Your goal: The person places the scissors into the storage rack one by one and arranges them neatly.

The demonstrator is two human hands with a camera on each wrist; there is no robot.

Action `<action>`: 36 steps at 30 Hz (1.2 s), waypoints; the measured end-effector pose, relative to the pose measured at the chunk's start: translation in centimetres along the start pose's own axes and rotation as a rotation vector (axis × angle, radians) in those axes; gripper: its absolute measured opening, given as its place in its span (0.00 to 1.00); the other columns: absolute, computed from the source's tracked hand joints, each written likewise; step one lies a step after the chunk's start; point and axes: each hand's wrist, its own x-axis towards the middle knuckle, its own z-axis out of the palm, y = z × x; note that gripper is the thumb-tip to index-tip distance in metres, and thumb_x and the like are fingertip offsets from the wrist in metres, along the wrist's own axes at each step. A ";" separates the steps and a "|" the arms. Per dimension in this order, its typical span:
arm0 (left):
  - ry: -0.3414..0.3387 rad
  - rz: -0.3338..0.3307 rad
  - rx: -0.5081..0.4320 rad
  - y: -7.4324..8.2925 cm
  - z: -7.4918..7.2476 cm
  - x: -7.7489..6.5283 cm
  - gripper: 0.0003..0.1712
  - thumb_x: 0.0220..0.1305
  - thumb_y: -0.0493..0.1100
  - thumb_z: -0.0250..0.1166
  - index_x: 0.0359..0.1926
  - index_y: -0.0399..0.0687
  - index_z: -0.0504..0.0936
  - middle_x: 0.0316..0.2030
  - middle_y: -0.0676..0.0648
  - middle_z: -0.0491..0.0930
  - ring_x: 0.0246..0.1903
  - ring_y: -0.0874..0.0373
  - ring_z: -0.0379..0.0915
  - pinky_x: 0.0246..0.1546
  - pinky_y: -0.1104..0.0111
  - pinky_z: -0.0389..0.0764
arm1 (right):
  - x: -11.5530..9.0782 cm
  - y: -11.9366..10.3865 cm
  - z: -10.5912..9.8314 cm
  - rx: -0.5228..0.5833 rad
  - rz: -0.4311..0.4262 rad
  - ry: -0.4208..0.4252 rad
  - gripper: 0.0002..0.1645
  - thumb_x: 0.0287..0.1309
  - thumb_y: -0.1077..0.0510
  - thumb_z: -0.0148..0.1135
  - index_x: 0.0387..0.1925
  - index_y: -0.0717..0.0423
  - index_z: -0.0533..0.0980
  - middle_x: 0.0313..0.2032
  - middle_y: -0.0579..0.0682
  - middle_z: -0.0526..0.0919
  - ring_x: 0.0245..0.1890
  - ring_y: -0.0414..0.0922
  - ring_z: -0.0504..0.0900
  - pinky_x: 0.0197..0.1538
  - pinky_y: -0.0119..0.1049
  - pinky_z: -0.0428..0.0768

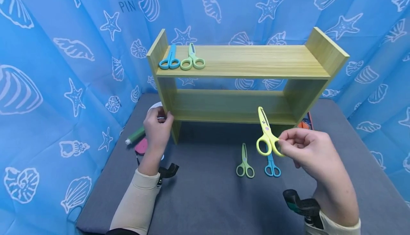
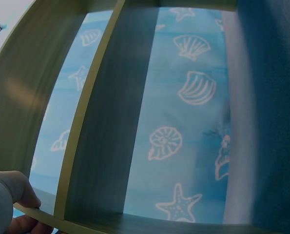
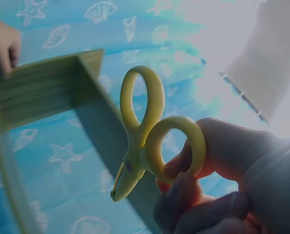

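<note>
Yellow scissors (image 1: 265, 132) hang in the air in front of the shelf, blades up in the head view. My right hand (image 1: 307, 149) pinches them by one handle ring; the right wrist view shows the thumb and fingers on that ring of the scissors (image 3: 178, 146). With thumb and fingers, my left hand (image 1: 157, 130) grips the left side panel of the wooden shelf (image 1: 243, 72). In the left wrist view, the thumb of the left hand (image 2: 13, 195) lies over the panel's edge. Blue scissors (image 1: 169, 61) and green scissors (image 1: 192, 61) lie at the left of the top board.
On the grey table (image 1: 205, 192) lie green scissors (image 1: 245, 165) and blue scissors (image 1: 272, 167), below the held pair. Left of the shelf are a green tube (image 1: 137, 134) and a pink object (image 1: 141, 146). An orange item (image 1: 305, 122) shows behind the right panel.
</note>
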 end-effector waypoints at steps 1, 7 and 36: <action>0.001 0.004 -0.001 0.0 0.0 0.0 0.07 0.65 0.35 0.67 0.41 0.34 0.82 0.37 0.40 0.79 0.36 0.51 0.78 0.35 0.54 0.86 | 0.3 -0.4 -0.4 0.004 -0.023 0.007 0.08 0.65 0.61 0.66 0.40 0.64 0.82 0.20 0.47 0.80 0.14 0.46 0.72 0.17 0.37 0.71; 0.002 0.019 0.009 -0.2 0.0 0.1 0.07 0.63 0.34 0.67 0.41 0.34 0.82 0.36 0.40 0.79 0.35 0.51 0.79 0.34 0.54 0.87 | 2.2 -3.1 -2.8 0.034 -0.054 0.035 0.06 0.66 0.60 0.65 0.39 0.61 0.82 0.18 0.50 0.78 0.15 0.47 0.71 0.16 0.40 0.67; 0.005 0.005 0.011 -0.2 0.0 0.0 0.07 0.63 0.34 0.67 0.40 0.34 0.82 0.36 0.41 0.79 0.34 0.53 0.78 0.33 0.66 0.85 | 19.5 -14.8 -0.8 -0.324 -0.112 -0.154 0.16 0.57 0.57 0.56 0.39 0.58 0.86 0.22 0.47 0.82 0.14 0.38 0.68 0.19 0.33 0.66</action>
